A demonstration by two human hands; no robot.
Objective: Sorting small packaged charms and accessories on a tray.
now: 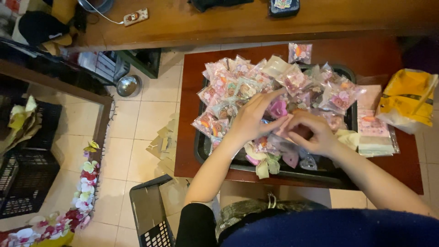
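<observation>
Hands on pink packets

Dark tray on red-brown table

We wear a dark blue top near us, a black sleeve at the left, forearms bare, no rings or watch visible.

Packets heaped in tray on table; bag right, perhaps touching it
</observation>
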